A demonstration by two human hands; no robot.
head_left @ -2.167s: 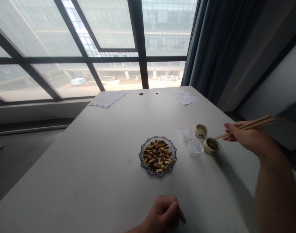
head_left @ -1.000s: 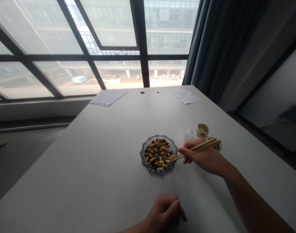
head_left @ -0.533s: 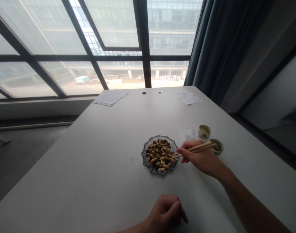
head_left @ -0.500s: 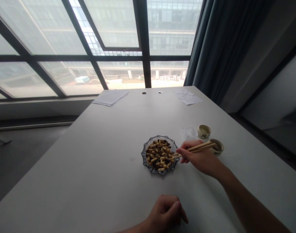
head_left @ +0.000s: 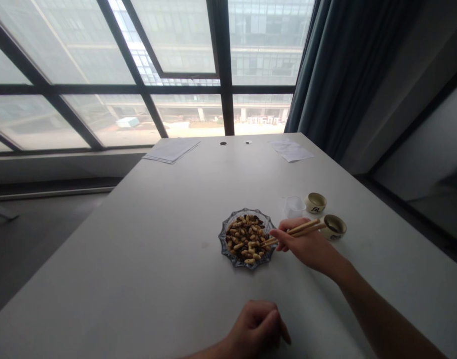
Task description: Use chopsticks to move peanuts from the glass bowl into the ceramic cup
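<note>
My right hand [head_left: 307, 245] is closed round a pair of wooden chopsticks [head_left: 303, 228]. Their tips reach into the right side of a scalloped glass bowl [head_left: 224, 249] of peanuts [head_left: 247, 234] mixed with darker pieces. Whether anything is pinched between the tips I cannot make out. Nearer to me, my left hand [head_left: 256, 326] rests on the table with its fingers curled and nothing visible in them. Just beyond my right hand stands a cream cup [head_left: 337, 230] with something dark inside.
Behind that cup are a second cream cup [head_left: 316, 203] with a dark character on it and a clear plastic container [head_left: 294, 205]. Papers [head_left: 171, 150] lie at the white table's [head_left: 157, 239] far left corner, and a sheet [head_left: 291, 149] at the far right. Windows and a curtain stand beyond.
My right hand has shifted slightly left, and the chopsticks' back ends have swung left, uncovering more of the nearer cup. The tips stay among the peanuts. My left hand keeps its place.
</note>
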